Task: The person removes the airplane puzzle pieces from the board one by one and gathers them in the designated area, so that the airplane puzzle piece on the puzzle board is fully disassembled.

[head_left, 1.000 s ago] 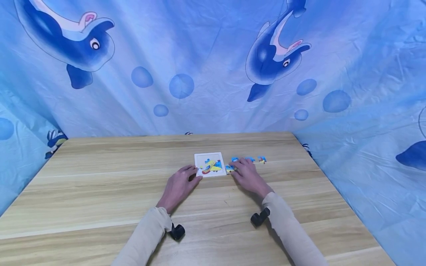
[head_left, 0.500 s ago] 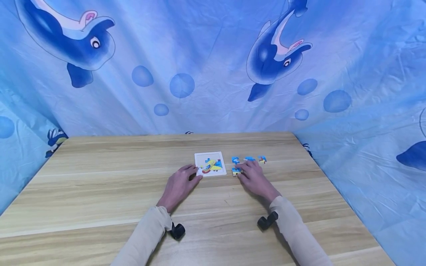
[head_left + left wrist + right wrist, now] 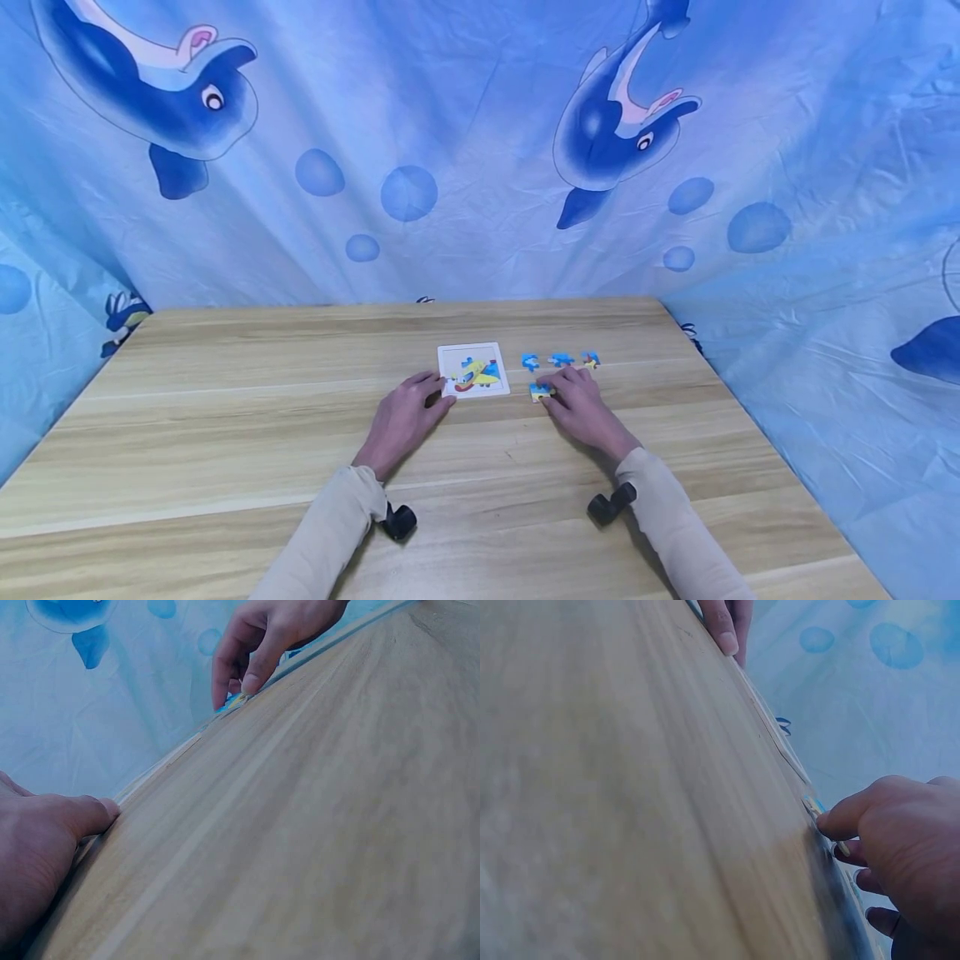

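Observation:
A white square puzzle tray (image 3: 474,346) lies mid-table with part of a yellow airplane picture in it. At its near left corner my left hand (image 3: 405,421) holds the edge, thumb on the near side and fingers on the left side. To the right of the tray, my right hand (image 3: 581,408) pinches a blue and yellow puzzle piece (image 3: 538,392) between thumb and fingers, close to the tabletop. In the left wrist view this puzzle piece (image 3: 234,703) shows under the right fingertips. The right wrist view shows the right hand (image 3: 907,840) partly covering it.
Behind the right hand lie three loose puzzle pieces: a blue one (image 3: 530,362), another blue one (image 3: 560,359) and a blue, red and yellow one (image 3: 591,359). The wooden table (image 3: 300,367) ends at a blue dolphin curtain (image 3: 465,233).
My right hand has moved right and slightly nearer, taking the blue and yellow puzzle piece away from the tray's right edge. The left hand and the tray have stayed in place.

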Tool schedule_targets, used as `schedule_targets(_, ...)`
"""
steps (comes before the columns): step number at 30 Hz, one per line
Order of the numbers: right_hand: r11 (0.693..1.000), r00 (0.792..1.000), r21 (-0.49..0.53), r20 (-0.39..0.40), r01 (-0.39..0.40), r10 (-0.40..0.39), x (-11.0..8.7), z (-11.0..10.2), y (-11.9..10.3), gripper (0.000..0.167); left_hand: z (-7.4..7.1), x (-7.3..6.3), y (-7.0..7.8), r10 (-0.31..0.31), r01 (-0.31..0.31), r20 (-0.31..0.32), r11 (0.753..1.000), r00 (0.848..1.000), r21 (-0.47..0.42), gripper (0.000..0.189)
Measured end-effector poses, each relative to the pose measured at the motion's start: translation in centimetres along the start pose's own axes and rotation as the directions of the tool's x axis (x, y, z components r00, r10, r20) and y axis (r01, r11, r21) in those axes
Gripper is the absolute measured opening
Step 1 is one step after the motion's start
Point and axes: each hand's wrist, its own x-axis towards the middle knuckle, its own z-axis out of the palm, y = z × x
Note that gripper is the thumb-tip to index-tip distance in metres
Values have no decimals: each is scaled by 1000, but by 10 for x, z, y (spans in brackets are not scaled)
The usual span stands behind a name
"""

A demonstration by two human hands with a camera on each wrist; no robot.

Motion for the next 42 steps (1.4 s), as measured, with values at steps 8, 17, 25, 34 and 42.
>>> schedule_targets(8,1000,1000,26,-13,7,-6,0,2,2,30,0,-1,-1,3,-3,-8,1000,1000,-6,37)
schedule_targets(17,999,1000,44,-7,11,-11,0,3,2,29,-1,-1,-1,2,-2,-5,1000,1000,-5,37)
schedule_targets(25,999,1000,52,-14,16,-15,-1,3,3,30,-1,-2,0,-3,3,-5,1000,1000,-4,36)
schedule_targets(34,998,1000,58,-1,-24,24,-2,0,7,32,-1,-2,0,-6,6,1,1000,1000,-5,37)
schedule_targets(42,996,999,85,-32,-17,20,0,-6,9,35,0,-1,-1,3,-3,-4,1000,1000,3,37)
